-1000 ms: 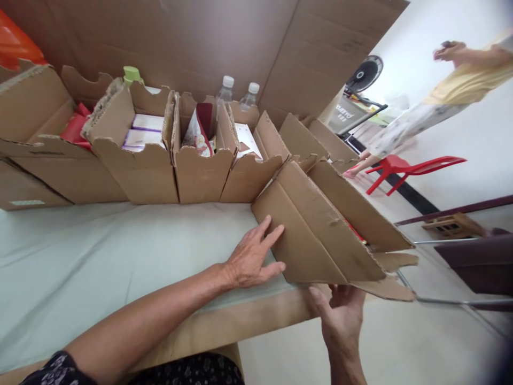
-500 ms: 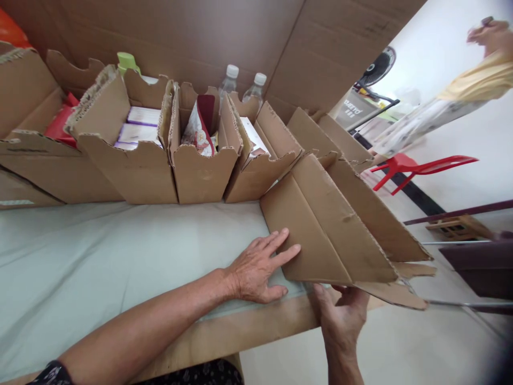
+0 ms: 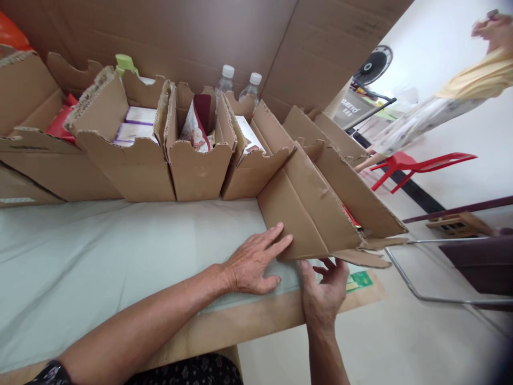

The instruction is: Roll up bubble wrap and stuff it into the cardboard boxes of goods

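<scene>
Head view: left hand (image 3: 252, 264) and right hand (image 3: 324, 293), both open, touch one cardboard box (image 3: 306, 206).

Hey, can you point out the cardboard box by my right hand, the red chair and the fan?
cardboard box (image 3: 294, 208): head view, on its side panel facing the cloth
red chair (image 3: 397, 161): head view, on its seat
fan (image 3: 367, 66): head view, on its hub
</scene>
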Action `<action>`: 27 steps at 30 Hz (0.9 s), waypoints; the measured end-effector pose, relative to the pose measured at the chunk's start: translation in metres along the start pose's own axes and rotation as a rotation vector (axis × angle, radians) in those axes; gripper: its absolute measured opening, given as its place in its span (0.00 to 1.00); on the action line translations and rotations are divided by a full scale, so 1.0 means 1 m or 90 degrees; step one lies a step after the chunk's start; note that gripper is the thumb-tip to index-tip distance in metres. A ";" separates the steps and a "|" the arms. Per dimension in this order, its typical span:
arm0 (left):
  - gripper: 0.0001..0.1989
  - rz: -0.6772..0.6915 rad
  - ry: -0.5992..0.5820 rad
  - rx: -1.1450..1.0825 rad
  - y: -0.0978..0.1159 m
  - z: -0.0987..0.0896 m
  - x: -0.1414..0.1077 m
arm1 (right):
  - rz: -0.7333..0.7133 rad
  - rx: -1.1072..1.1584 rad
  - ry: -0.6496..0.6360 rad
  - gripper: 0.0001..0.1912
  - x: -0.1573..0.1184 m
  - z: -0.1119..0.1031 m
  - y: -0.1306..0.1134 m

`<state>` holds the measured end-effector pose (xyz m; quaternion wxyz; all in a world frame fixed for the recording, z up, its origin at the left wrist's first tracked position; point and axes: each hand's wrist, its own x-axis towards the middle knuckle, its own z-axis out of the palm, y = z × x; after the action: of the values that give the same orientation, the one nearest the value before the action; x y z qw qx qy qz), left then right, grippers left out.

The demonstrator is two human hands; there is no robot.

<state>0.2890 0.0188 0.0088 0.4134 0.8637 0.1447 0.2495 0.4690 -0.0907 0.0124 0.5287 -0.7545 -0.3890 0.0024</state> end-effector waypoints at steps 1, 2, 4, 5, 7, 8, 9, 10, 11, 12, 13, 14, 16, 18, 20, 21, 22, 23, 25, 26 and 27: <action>0.53 -0.006 0.001 -0.002 0.000 0.000 0.000 | -0.005 -0.001 -0.008 0.33 0.000 0.002 -0.004; 0.52 -0.012 0.002 -0.003 0.000 0.000 0.000 | -0.011 -0.002 -0.018 0.34 0.001 0.004 -0.008; 0.52 -0.024 0.003 -0.004 0.001 0.000 0.000 | -0.028 -0.002 -0.035 0.35 0.007 0.011 -0.017; 0.52 -0.028 0.003 -0.004 0.001 0.001 -0.001 | -0.038 -0.002 -0.041 0.37 0.011 0.016 -0.020; 0.51 -0.037 0.005 -0.003 0.002 0.001 -0.001 | -0.060 -0.003 -0.051 0.39 0.023 0.028 -0.026; 0.51 -0.042 0.006 -0.001 0.002 0.002 -0.002 | -0.070 -0.005 -0.056 0.40 0.030 0.034 -0.028; 0.51 -0.046 0.006 0.000 0.002 0.002 -0.002 | -0.078 -0.008 -0.062 0.41 0.036 0.038 -0.030; 0.51 -0.050 0.005 0.002 0.002 0.003 -0.003 | -0.087 -0.013 -0.067 0.42 0.041 0.041 -0.032; 0.51 -0.054 0.003 0.003 0.002 0.003 -0.003 | -0.098 -0.019 -0.070 0.41 0.044 0.041 -0.035; 0.51 -0.058 0.001 0.004 0.002 0.003 -0.003 | -0.113 -0.029 -0.072 0.38 0.044 0.040 -0.038; 0.51 -0.060 -0.001 0.005 0.002 0.004 -0.003 | -0.133 -0.040 -0.078 0.34 0.043 0.037 -0.041; 0.51 -0.063 -0.003 0.006 0.002 0.004 -0.003 | -0.156 -0.051 -0.092 0.29 0.041 0.034 -0.045; 0.49 -0.067 -0.003 0.013 0.003 0.004 -0.003 | -0.208 -0.067 -0.135 0.21 0.036 0.029 -0.052; 0.47 -0.072 -0.001 0.022 0.003 0.003 -0.002 | -0.252 -0.071 -0.169 0.17 0.036 0.030 -0.056; 0.47 -0.081 0.005 0.028 0.004 0.003 -0.002 | -0.266 -0.068 -0.178 0.17 0.043 0.038 -0.055; 0.47 -0.085 0.009 0.029 0.005 0.002 -0.002 | -0.265 -0.067 -0.181 0.19 0.048 0.044 -0.053; 0.47 -0.085 0.014 0.030 0.006 0.002 -0.002 | -0.262 -0.067 -0.190 0.22 0.054 0.049 -0.051; 0.46 -0.082 0.018 0.032 0.006 0.001 -0.002 | -0.260 -0.066 -0.208 0.26 0.059 0.054 -0.047; 0.42 -0.064 0.024 0.039 0.007 0.001 -0.001 | -0.265 -0.065 -0.261 0.34 0.067 0.060 -0.039; 0.39 -0.052 0.025 0.045 0.008 0.000 0.000 | -0.270 -0.064 -0.289 0.37 0.069 0.062 -0.035; 0.36 -0.042 0.025 0.053 0.008 0.000 0.000 | -0.275 -0.064 -0.315 0.39 0.070 0.062 -0.031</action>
<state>0.2895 0.0142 0.0149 0.3821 0.8699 0.1913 0.2462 0.4737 0.0045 0.0382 0.3685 -0.6561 -0.6563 0.0546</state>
